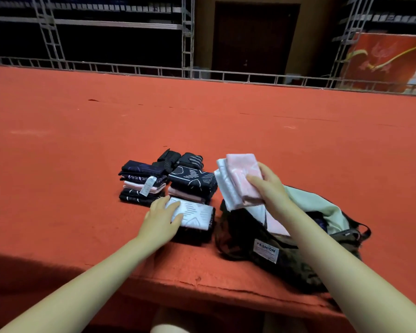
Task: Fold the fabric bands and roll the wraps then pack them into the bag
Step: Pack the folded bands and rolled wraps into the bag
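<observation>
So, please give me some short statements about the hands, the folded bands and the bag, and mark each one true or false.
1. The right hand holds folded pink and white fabric bands above the dark camouflage bag. True.
2. The left hand is inside the bag. False: it rests on a white patterned folded band on the red cloth-covered table.
3. The bag is zipped closed. False: it is open, with fabric visible inside.
4. Stacks of dark folded bands lie beyond the left hand. True.

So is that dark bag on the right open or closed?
Open. The bag gapes at the top, showing its pale lining and folded pink fabric already inside, below the right hand.
</observation>
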Demonstrator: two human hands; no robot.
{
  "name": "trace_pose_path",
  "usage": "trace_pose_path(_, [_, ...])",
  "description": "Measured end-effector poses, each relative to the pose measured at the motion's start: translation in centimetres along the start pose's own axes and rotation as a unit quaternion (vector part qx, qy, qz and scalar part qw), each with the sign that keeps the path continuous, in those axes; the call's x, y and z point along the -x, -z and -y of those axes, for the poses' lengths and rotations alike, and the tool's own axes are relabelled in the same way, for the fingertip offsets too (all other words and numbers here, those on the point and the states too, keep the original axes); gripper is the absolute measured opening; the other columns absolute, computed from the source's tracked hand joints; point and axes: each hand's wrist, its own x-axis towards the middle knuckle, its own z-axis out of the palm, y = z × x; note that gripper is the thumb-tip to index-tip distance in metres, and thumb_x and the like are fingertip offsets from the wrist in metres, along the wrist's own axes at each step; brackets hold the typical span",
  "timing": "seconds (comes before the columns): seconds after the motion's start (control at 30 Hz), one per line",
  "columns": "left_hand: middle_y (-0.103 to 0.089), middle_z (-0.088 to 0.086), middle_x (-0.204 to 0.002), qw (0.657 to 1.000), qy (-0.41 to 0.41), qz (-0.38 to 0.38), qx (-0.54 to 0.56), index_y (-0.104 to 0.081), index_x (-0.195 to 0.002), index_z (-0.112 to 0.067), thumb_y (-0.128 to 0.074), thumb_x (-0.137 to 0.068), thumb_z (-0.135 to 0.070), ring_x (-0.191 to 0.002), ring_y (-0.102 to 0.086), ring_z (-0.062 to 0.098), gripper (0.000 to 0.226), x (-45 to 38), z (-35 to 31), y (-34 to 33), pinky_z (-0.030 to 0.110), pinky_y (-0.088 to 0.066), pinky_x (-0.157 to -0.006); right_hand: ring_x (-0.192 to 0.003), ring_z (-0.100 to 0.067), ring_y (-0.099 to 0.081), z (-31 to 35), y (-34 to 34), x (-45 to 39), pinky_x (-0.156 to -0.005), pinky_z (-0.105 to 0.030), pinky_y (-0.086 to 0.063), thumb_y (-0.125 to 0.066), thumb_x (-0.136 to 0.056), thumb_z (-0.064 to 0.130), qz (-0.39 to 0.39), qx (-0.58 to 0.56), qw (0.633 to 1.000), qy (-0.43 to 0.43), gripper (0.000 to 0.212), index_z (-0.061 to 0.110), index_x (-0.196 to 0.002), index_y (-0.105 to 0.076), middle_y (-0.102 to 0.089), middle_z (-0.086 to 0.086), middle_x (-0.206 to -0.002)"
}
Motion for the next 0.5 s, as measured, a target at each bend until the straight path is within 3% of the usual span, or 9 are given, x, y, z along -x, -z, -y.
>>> trace_pose_path(0.1, [-0.037, 0.014, -0.146, 0.998, -0.034, -0.057, 0.008, -0.058, -0.127, -0.013, -0.049, -0.090, -0.030, -0.138, -0.026, 0.029, 0.042, -0.9, -2.1, 0.3, 0.041, -0.020, -0.113, -0.092, -0.019, -0.060, -1.6, 4.2, 1.1, -0.071, -0.028, -0.048, -0.054, -0.068, 0.022, -0.075, -0.042, 0.996, -0.037, 0.054, 0.012, -0.121, -0.057, -0.065, -0.007, -0.110])
trace_pose_path(0.17, [-0.046, 0.016, -0.137, 0.993, -0.076, -0.082, 0.041, -0.063, -0.119, -0.010, -0.047, -0.085, -0.028, -0.131, -0.036, 0.032, 0.042, -1.4, -4.5, 0.2, 0.044, -0.029, -0.110, -0.092, -0.022, -0.061, -3.1, 6.5, 2.0, -0.072, -0.030, -0.049, -0.055, -0.068, 0.023, -0.118, -0.054, 0.989, -0.066, 0.055, 0.012, -0.122, -0.057, -0.065, -0.009, -0.112])
trace_pose_path(0.27, [-0.054, 0.012, -0.127, 0.979, -0.149, -0.101, 0.094, -0.065, -0.114, -0.009, -0.047, -0.084, -0.026, -0.123, -0.043, 0.029, 0.039, -1.9, -9.0, -0.4, 0.038, -0.034, -0.106, -0.089, -0.019, -0.061, -5.7, 8.8, 3.7, -0.068, -0.025, -0.047, -0.058, -0.082, 0.012, -0.168, -0.021, 0.980, -0.103, 0.040, 0.008, -0.122, -0.056, -0.065, -0.011, -0.114])
trace_pose_path(0.43, [-0.049, 0.003, -0.135, 0.971, -0.220, 0.018, 0.088, -0.051, -0.132, -0.014, -0.049, -0.092, -0.020, -0.130, -0.035, 0.019, 0.041, -2.9, -15.8, -2.7, 0.030, -0.029, -0.107, -0.107, -0.025, -0.056, -8.7, 9.0, 4.3, -0.086, -0.028, -0.042, -0.056, -0.087, 0.010, -0.136, 0.200, 0.961, -0.136, 0.037, 0.006, -0.124, -0.054, -0.060, -0.008, -0.119])
trace_pose_path(0.5, [-0.047, 0.004, -0.139, 0.971, -0.217, 0.077, 0.068, -0.042, -0.138, -0.016, -0.046, -0.094, -0.024, -0.131, -0.035, 0.022, 0.046, -3.4, -17.1, -3.6, 0.032, -0.030, -0.107, -0.103, -0.022, -0.056, -8.1, 8.6, 3.7, -0.086, -0.028, -0.042, -0.055, -0.087, 0.006, -0.132, 0.184, 0.965, -0.134, 0.035, 0.007, -0.121, -0.054, -0.060, -0.006, -0.115])
